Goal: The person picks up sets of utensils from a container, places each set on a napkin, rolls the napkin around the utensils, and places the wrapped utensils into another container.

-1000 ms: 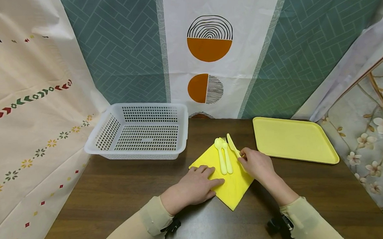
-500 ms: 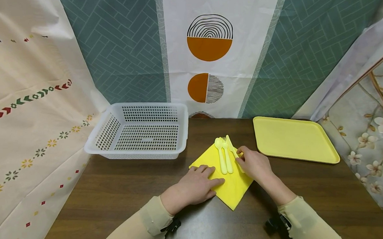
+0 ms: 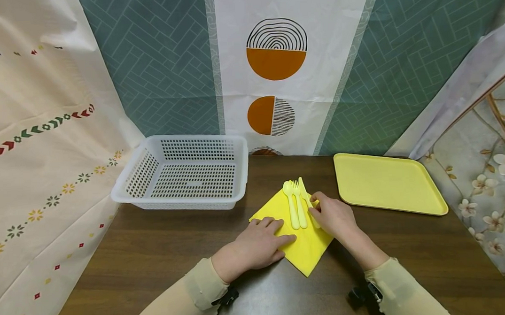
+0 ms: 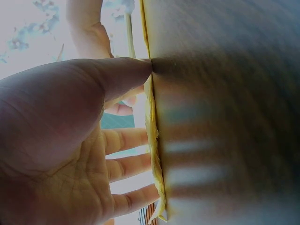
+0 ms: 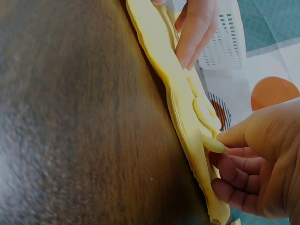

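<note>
A folded yellow napkin (image 3: 306,256) lies on the table with one corner toward me. On it a pale yellow plastic spoon (image 3: 293,211) and fork (image 3: 300,211) lie side by side. To their right is a matching plastic knife (image 3: 304,193), its blade pointing away. My right hand (image 3: 334,216) pinches the knife's handle between thumb and fingers; the handle end (image 5: 213,144) shows in the right wrist view. My left hand (image 3: 258,245) rests with spread fingers on the napkin's left part. In the left wrist view, its thumb (image 4: 124,75) touches the napkin's edge.
A white perforated plastic basket (image 3: 180,205) stands at the back left. A yellow rectangular tray (image 3: 389,184) lies at the back right. Patterned cloth hangs behind and along both sides of the brown wooden table (image 3: 155,255).
My right hand has moved slightly left, bringing the knife closer to the fork and more nearly parallel with it. The left hand stays where it was on the napkin.
</note>
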The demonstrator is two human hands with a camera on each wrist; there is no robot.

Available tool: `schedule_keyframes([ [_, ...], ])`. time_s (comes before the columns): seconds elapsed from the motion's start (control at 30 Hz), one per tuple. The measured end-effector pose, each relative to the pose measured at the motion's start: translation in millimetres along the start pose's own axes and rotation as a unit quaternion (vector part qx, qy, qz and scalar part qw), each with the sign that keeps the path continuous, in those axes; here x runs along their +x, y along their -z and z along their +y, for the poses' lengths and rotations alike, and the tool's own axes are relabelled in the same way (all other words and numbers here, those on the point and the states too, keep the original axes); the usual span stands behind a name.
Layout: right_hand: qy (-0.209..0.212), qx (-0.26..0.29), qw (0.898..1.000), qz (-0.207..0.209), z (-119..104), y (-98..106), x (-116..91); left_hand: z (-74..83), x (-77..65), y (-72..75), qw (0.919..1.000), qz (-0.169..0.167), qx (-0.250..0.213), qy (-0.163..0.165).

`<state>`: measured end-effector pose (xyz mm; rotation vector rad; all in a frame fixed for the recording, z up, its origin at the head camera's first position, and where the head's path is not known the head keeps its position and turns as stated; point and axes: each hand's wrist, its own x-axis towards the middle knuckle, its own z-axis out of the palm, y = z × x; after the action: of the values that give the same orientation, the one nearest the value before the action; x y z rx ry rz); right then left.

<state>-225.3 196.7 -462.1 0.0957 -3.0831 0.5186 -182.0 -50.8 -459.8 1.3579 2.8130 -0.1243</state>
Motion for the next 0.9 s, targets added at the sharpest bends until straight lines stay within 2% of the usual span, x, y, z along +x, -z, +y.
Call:
schedule_keyframes([
  [0.9, 0.019, 0.009, 1.0, 0.003, -1.6, -2.2, 0.4, 0.1, 0.4, -2.0, 1.0, 0.001, 0.001, 0.001],
])
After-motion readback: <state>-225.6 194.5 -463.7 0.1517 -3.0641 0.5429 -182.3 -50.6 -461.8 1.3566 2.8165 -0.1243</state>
